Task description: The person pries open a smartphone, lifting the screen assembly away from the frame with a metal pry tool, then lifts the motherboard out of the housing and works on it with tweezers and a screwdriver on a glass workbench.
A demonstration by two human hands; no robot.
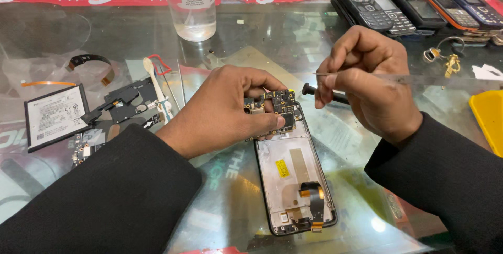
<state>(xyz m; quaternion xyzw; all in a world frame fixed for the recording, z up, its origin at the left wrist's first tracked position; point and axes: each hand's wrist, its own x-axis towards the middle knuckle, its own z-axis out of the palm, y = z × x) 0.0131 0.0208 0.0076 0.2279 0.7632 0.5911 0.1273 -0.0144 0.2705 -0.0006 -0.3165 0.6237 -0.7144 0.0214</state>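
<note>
Teardown well advanced: battery (56, 115) and black cover plate (123, 102) already out on the tabletop (272, 39), left hand (230, 110) fingers clamped on the circuit board (277, 108) atop the open phone frame (296, 180), right hand (367, 81) fingers pinched shut on tweezers (398, 79); flex cables remain.

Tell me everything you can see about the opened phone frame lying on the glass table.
The opened phone frame lies flat, its length running away from the person, back cover off. A black rim surrounds a pale silvery inner plate with a small yellow sticker and a curled black-and-orange flex cable near the near end. At its far end sits the circuit board, pinched by the left hand. The right hand, holding a thin tool, does not touch it.
</note>
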